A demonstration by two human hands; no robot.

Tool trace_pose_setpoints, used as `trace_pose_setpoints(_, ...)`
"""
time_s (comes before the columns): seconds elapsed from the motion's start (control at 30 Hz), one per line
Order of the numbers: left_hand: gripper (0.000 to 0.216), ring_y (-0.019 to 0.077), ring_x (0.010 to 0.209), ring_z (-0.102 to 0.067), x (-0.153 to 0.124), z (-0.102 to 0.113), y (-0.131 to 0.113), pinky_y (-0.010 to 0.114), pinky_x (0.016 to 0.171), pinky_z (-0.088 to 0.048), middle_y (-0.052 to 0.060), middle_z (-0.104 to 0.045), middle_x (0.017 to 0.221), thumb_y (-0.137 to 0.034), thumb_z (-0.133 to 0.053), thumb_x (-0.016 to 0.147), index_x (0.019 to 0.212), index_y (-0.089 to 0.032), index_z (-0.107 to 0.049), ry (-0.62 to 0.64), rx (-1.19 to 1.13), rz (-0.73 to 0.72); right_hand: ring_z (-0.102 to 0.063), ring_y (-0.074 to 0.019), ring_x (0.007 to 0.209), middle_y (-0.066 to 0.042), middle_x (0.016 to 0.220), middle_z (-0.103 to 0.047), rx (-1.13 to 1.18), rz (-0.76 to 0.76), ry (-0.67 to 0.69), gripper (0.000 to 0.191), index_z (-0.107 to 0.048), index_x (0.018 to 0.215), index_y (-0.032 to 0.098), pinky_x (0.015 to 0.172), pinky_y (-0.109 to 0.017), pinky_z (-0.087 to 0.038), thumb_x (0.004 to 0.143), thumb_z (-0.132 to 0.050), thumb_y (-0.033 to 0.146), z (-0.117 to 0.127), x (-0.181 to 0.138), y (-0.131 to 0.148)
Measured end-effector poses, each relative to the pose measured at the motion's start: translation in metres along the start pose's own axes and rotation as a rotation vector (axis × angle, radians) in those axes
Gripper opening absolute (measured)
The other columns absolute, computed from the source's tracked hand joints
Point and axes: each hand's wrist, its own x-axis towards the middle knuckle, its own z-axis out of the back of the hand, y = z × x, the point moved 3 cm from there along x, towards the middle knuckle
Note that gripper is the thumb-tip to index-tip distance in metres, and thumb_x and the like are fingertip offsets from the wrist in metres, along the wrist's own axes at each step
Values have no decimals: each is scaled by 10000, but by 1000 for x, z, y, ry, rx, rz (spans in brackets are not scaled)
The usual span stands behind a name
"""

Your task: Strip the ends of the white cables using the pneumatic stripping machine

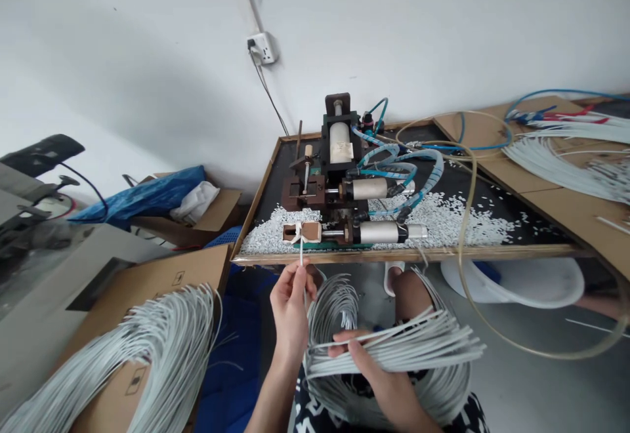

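My left hand (294, 302) pinches a single white cable (302, 254) near its end. The cable's tip reaches into the front clamp (309, 231) of a pneumatic wire stripping machine (339, 144). Lower and to the right, my right hand (369, 361) grips white cables of a thick coiled bundle (423, 344) that rests on my lap. Its thumb lies over the strands and the other fingers are partly hidden beneath them. The cable ends fan out to the right of that hand.
White cut scraps (453, 220) cover much of the black, wood-edged bench. Another cable bundle (172, 348) lies on cardboard at the left, and more cables (561, 167) at the far right. A clear hose (462, 236) loops down in front of a white basin (536, 279).
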Motion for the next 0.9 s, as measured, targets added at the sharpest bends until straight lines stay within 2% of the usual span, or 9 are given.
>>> trace_pose_setpoints(0.1,190,94,523,-512,-12,0,-4,191,556,-435,-44,-567,577,-378,-670,963,1006,-209,-743,83,129,-100,-796,-286,850,-77,840,-836,51,-24,52,422,-803,955,233,873,-386,-620,886,-651,620,-1,1,-5)
trace_pose_setpoints(0.2,192,213,942,-697,-21,-13,-16,304,847,-541,74,-755,989,-331,-642,979,1070,-237,-782,523,429,-140,-779,-279,923,-84,900,-828,-41,51,106,433,-786,975,220,944,-409,-588,923,-599,606,1,4,-8)
trace_pose_setpoints(0.27,238,271,1191,-639,-27,-24,-23,385,1027,-492,110,-710,1259,-318,-598,1002,1137,-234,-775,823,536,-95,-747,-283,1012,-95,1007,-811,-160,133,116,425,-772,1000,219,1003,-426,-553,929,-581,592,4,7,-8)
trace_pose_setpoints(0.33,266,260,1156,-654,-31,-35,-30,385,1024,-491,113,-724,1221,-310,-546,1030,1150,-213,-763,1022,541,-41,-705,-288,1099,-107,1134,-777,-230,189,108,419,-739,1085,211,1046,-433,-523,917,-595,567,6,10,-8)
trace_pose_setpoints(0.4,263,236,987,-689,-35,-44,-33,344,908,-525,101,-758,1035,-308,-546,1032,1043,-184,-778,1115,532,-27,-694,-289,1098,-110,1140,-767,-242,201,100,406,-719,1099,204,1040,-428,-522,900,-619,543,7,11,-9)
trace_pose_setpoints(0.47,264,222,878,-685,-36,-51,-34,319,816,-528,91,-754,919,-311,-577,1018,926,-169,-779,1092,528,-39,-723,-276,942,-86,941,-781,-234,157,93,358,-729,908,210,952,-408,-559,900,-617,551,7,12,-11)
trace_pose_setpoints(0.57,262,216,865,-692,-32,-49,-30,299,781,-536,92,-754,909,-327,-589,1011,902,-165,-764,886,467,-9,-708,-236,693,-49,674,-721,-172,38,112,472,-701,715,213,756,-366,-590,910,-580,626,6,11,-14)
trace_pose_setpoints(0.73,227,110,553,-587,-14,-25,-21,207,560,-475,3,-663,671,-375,-609,999,974,-170,-705,433,144,84,-731,-224,693,-95,867,-824,-16,-91,114,553,-803,1006,196,686,-341,-611,860,-630,700,5,4,-7)
trace_pose_setpoints(0.9,279,66,442,-483,9,-7,-13,161,450,-376,-39,-587,547,-418,-754,876,893,-143,-704,141,2,64,-705,-225,590,-106,834,-831,-64,-81,23,553,-828,905,202,713,-383,-613,812,-667,723,7,0,-5)
